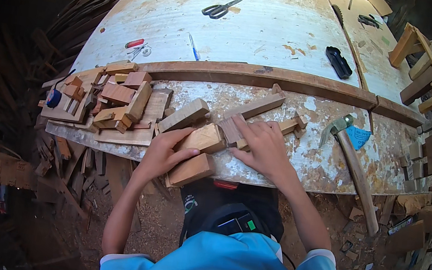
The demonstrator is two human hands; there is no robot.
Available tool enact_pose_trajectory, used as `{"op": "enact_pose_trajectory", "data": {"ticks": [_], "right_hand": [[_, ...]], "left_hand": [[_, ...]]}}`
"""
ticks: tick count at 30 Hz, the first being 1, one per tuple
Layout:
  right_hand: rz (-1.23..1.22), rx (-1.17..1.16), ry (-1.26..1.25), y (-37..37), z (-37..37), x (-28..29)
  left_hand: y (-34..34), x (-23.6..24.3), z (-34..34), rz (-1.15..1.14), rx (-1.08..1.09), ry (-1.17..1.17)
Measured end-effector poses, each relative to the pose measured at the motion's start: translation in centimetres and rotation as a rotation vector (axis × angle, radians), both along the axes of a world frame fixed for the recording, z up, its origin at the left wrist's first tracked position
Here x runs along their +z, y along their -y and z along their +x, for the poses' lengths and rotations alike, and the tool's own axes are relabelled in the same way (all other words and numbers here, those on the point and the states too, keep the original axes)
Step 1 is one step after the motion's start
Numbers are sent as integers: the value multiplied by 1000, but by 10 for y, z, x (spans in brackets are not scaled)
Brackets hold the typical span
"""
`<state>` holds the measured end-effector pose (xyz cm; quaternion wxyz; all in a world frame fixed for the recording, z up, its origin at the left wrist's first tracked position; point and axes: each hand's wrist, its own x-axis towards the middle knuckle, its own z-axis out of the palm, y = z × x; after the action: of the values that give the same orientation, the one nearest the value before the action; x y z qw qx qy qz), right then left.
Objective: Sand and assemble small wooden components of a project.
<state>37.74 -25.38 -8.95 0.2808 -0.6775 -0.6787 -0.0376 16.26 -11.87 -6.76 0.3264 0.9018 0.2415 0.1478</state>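
My left hand [162, 152] is closed round a pale wooden block [202, 138] at the bench's front, with a reddish block [193, 172] just below it at the edge. My right hand [267, 151] grips a greyish-pink block [231, 129] beside the pale one; their ends nearly meet. A long offcut [254, 104] lies behind my right hand, and a shorter stick [288, 125] with a crosspiece lies beside it. Another grey-beige block [183, 116] lies behind my left hand. A hammer [344, 127] rests at the right, its handle reaching past the front edge.
A pile of short blocks [118, 94] and a blue-black tape measure [53, 98] sit left on the bench. A long batten [209, 69] crosses it; scissors [219, 8], a pen [193, 46] and a black case [338, 62] lie beyond. Wooden frames [430, 67] stand right.
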Motion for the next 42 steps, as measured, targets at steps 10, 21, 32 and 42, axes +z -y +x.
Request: {"op": "enact_pose_trajectory", "data": {"ticks": [10,21,32,42], "right_hand": [[49,59,-270,7,6,36],[117,3,-103,15,-4,55],[127,-145,415,16,-15,62],[216,-169,830,14,-3,97]], "left_hand": [[2,14,-11,-212,-29,258],[13,30,-7,-1,-41,260],[23,18,17,340,-46,280],[22,-10,55,395,-29,551]]}}
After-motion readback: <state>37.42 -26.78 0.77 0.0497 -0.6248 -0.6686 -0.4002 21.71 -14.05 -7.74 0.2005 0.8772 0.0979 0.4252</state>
